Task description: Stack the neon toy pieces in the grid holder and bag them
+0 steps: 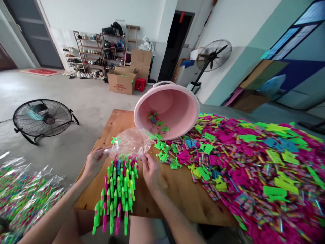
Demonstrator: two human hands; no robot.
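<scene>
A clear plastic bag [132, 142] is held open over a wooden table [177, 189]. My left hand [95, 161] pinches the bag's left edge and my right hand [151, 171] pinches its right edge. A bundle of green, pink and blue plastic toy pieces [118, 193] lies lengthwise between my hands, its far end at the bag's mouth and its near end overhanging the table's front edge.
A pink bucket [175, 105] lies tipped on its side with several small pieces inside. A large heap of green, magenta and blue plastic pieces [254, 162] covers the table's right side. Filled clear bags [22, 193] lie on the floor at left, behind them a floor fan [42, 118].
</scene>
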